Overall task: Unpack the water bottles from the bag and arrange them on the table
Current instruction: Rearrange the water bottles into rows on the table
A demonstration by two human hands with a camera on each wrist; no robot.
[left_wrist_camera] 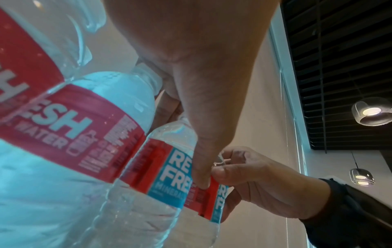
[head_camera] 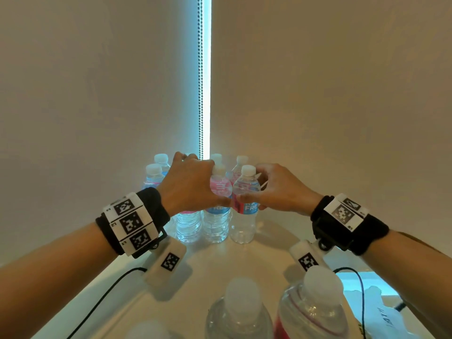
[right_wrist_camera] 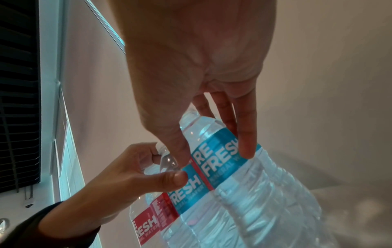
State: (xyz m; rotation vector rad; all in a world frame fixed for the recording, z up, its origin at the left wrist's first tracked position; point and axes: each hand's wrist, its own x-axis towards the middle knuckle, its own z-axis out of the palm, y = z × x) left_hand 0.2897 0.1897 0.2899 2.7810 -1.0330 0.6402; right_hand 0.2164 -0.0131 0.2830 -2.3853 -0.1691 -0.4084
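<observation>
Several clear water bottles with white caps and red-and-blue labels stand upright in the far corner of the pale table (head_camera: 259,250). My left hand (head_camera: 195,182) reaches over the front row. Its fingers curl round the neck of the middle front bottle (head_camera: 216,223), and its thumb (left_wrist_camera: 201,176) presses against a label. My right hand (head_camera: 278,189) grips the right front bottle (head_camera: 244,216) at its label, thumb on one side and fingers (right_wrist_camera: 246,142) on the other. The two thumbs almost touch. In the right wrist view the left hand (right_wrist_camera: 135,177) holds its bottle next to mine (right_wrist_camera: 229,161).
Two more bottles (head_camera: 241,309) (head_camera: 315,307) stand close to me at the bottom edge. A white bag-like item (head_camera: 384,314) lies at the lower right. Pale blinds close in the corner behind the row, with a bead chain (head_camera: 200,94) hanging between them. Cables trail from both wrists.
</observation>
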